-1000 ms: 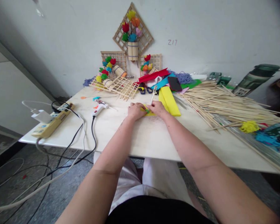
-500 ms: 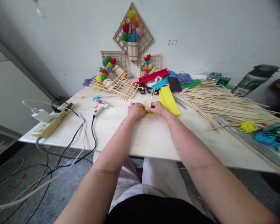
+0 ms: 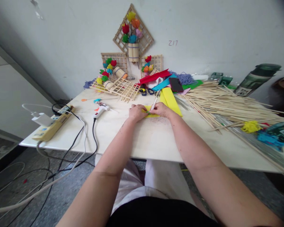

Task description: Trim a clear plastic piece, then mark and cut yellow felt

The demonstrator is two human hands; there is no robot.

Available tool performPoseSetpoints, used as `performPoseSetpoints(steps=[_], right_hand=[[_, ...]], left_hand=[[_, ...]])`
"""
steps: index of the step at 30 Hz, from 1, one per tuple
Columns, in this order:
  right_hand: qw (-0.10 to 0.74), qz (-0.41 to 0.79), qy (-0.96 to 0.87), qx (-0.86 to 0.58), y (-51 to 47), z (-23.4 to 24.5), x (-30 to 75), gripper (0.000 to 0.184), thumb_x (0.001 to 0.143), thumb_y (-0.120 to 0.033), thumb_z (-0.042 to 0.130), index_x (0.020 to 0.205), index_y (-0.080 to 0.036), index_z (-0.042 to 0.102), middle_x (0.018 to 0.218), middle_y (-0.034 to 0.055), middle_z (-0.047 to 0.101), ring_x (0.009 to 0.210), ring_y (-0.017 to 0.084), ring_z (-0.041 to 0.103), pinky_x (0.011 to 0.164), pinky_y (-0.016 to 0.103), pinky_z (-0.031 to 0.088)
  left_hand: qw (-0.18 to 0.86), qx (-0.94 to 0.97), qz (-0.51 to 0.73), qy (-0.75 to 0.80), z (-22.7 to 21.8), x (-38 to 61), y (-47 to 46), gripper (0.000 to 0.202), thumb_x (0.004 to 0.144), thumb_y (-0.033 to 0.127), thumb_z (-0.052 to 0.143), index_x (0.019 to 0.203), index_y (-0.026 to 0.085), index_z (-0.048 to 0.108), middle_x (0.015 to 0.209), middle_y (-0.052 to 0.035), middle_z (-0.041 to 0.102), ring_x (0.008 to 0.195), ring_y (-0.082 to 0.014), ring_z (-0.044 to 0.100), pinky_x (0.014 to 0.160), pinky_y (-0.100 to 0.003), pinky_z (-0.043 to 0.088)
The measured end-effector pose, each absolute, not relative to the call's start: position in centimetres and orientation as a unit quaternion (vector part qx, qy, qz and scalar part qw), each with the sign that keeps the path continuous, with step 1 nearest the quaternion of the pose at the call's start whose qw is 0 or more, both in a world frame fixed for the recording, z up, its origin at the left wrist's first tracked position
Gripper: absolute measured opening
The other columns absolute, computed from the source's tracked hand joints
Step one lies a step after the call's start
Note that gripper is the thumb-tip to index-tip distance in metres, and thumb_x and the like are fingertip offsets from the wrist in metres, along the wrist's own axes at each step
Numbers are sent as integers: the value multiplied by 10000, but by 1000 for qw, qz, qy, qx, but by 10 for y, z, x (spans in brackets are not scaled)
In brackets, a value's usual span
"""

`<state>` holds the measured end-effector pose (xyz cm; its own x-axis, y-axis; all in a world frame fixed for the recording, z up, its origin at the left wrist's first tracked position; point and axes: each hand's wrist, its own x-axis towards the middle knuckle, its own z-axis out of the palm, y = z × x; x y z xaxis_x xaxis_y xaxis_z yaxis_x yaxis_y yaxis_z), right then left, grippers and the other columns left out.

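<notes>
My right hand [image 3: 162, 110] pinches a white pen [image 3: 154, 104], tilted with its lower end at a small yellow sheet [image 3: 144, 108] that looks like felt. On that sheet lies a small green piece [image 3: 148, 113], partly hidden by my fingers. My left hand [image 3: 137, 113] rests at the left side of the sheet with bent fingers, holding it down against the table. Just behind my right hand is a larger folded yellow sheet [image 3: 170, 101]. Dark scribble marks show on the tabletop in front of the small sheet.
A glue gun [image 3: 101, 110] lies left, its cord running past a power strip [image 3: 49, 127]. Behind are scissors [image 3: 144, 91], a phone [image 3: 175, 84] and lattice panels [image 3: 126, 89] with flowers. Wooden sticks [image 3: 227, 101] and a tilted dark bottle [image 3: 257, 80] occupy the right.
The pen now leans more to the right at its top. My left hand stays about where it was on the sheet. The whole view has shifted slightly.
</notes>
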<state>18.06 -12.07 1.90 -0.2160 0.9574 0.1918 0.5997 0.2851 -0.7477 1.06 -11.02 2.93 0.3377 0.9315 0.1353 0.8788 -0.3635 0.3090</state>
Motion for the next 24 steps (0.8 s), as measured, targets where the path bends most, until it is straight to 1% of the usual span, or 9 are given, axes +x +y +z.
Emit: performPoseSetpoints(steps=[5, 9, 13, 17, 21, 24], right_hand=[[335, 285, -718, -539, -120, 18, 180, 134, 662, -235, 621, 693, -115, 669, 619, 15, 639, 590, 128, 570, 551, 208, 427], [339, 299, -710, -539, -121, 20, 179, 87, 674, -191, 614, 693, -117, 655, 624, 20, 641, 594, 130, 580, 556, 208, 437], [344, 310, -703, -539, -124, 22, 178, 66, 676, -179, 614, 687, -119, 642, 615, 20, 635, 593, 131, 584, 555, 208, 439], [358, 310, -696, -540, -125, 23, 178, 114, 674, -231, 627, 683, -117, 636, 590, 18, 622, 553, 117, 564, 536, 204, 427], [400, 286, -688, -535, -125, 23, 176, 208, 671, -325, 635, 689, -118, 634, 556, 8, 601, 518, 102, 536, 518, 202, 418], [415, 300, -677, -529, -125, 22, 171, 235, 658, -353, 649, 690, -121, 627, 529, -4, 580, 498, 97, 529, 505, 199, 421]], left_hand=[[92, 811, 146, 558, 30, 11, -111, 286, 678, 515, 597, 877, 325, 675, 1092, 17, 642, 1079, -275, 445, 900, -412, 385], [94, 810, 147, 560, 30, 11, -111, 309, 679, 525, 600, 897, 319, 676, 1108, 14, 638, 1091, -270, 440, 910, -398, 381], [90, 811, 148, 559, 29, 11, -110, 300, 682, 521, 596, 898, 327, 674, 1091, 22, 640, 1086, -267, 445, 908, -401, 381], [90, 814, 147, 554, 30, 10, -111, 281, 688, 508, 591, 884, 323, 672, 1086, 24, 639, 1076, -264, 449, 900, -400, 380], [92, 815, 148, 553, 30, 10, -111, 255, 684, 482, 603, 869, 321, 670, 1095, 24, 636, 1084, -267, 444, 896, -403, 380], [91, 814, 149, 554, 29, 10, -111, 273, 682, 494, 598, 876, 315, 668, 1095, 15, 636, 1090, -265, 443, 901, -399, 378]])
